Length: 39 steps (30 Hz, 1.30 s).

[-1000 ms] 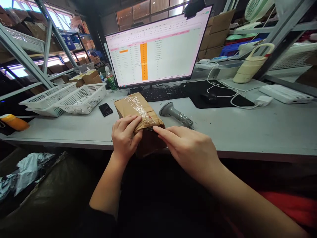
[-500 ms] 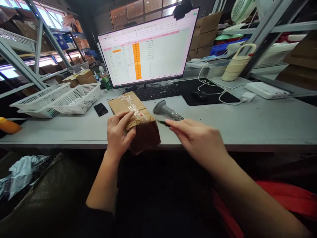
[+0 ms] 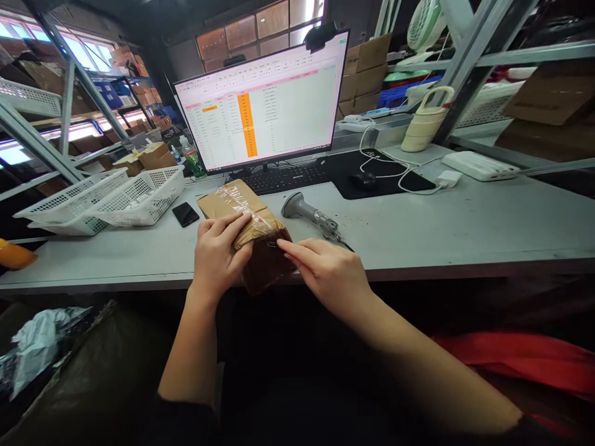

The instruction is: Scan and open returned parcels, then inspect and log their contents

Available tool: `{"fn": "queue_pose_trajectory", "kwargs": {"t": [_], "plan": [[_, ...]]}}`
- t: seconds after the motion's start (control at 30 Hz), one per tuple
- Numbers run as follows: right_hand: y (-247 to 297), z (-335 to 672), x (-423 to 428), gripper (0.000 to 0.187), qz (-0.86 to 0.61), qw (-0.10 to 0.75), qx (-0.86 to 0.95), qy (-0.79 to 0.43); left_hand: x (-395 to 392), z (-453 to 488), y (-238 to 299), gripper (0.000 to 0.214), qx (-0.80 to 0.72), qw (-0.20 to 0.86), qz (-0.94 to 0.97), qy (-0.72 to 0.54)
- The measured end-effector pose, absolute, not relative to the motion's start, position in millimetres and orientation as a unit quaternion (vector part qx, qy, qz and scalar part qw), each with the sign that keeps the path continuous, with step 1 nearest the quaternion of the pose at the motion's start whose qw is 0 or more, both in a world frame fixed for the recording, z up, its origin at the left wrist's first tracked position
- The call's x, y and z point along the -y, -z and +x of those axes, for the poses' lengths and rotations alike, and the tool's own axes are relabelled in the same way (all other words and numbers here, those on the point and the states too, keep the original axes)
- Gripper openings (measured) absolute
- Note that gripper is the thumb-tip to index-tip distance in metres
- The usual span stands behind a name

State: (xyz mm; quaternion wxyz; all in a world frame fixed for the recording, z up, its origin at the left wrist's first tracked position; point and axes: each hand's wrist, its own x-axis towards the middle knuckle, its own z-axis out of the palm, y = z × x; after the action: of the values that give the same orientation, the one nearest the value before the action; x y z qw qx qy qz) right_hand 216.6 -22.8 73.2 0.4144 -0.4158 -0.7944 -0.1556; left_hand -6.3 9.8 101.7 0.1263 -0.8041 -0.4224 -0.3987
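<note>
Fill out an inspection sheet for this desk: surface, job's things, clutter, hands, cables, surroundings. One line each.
Surface: pale desk, with small dark specks in places.
Job's things: brown taped parcel near the front edge, its dark end facing the person.
Clutter: grey scanner-like device, black phone, white baskets, keyboard, mouse.
Hands: left hand holds the parcel, fingers on top; right hand is at the dark end, with a small dark object at its fingertips, too small to identify.
Cables: white cable loops over the black mat to a white plug.
Surroundings: monitor showing a spreadsheet, metal shelving, cardboard boxes.
</note>
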Motion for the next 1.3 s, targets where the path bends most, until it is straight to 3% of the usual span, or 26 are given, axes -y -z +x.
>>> {"fn": "queue_pose_trajectory", "kwargs": {"t": [0.1,0.53,0.8,0.97,1.07,1.17,1.3], "plan": [[-71.8,216.4,22.5,0.026,-0.414,0.419,0.793,0.156,-7.4,-8.4,-106.8,0.052,0.438,0.119,-0.81,0.371],[-69.0,214.1,15.3,0.025,-0.437,0.445,0.757,0.195,-12.9,-3.8,-100.8,0.039,0.422,0.189,-0.793,0.396],[-57.5,224.1,15.0,0.025,-0.461,0.468,0.741,0.138,-7.7,-4.0,-100.9,0.04,0.408,0.193,-0.809,0.377],[-60.4,221.8,22.4,0.026,-0.447,0.465,0.754,0.122,-10.3,-5.3,-93.4,0.036,0.387,0.211,-0.785,0.435],[-71.1,225.7,30.7,0.023,-0.429,0.451,0.779,0.072,-14.1,-17.9,-84.1,0.031,0.353,0.177,-0.771,0.499],[-91.5,234.6,36.2,0.025,-0.387,0.424,0.818,0.031,-17.0,-43.6,-74.4,0.031,0.317,0.074,-0.767,0.553],[-124.0,237.8,21.6,0.024,-0.341,0.401,0.843,0.111,-16.8,-81.7,-69.9,0.026,0.3,0.03,-0.752,0.587]]}}
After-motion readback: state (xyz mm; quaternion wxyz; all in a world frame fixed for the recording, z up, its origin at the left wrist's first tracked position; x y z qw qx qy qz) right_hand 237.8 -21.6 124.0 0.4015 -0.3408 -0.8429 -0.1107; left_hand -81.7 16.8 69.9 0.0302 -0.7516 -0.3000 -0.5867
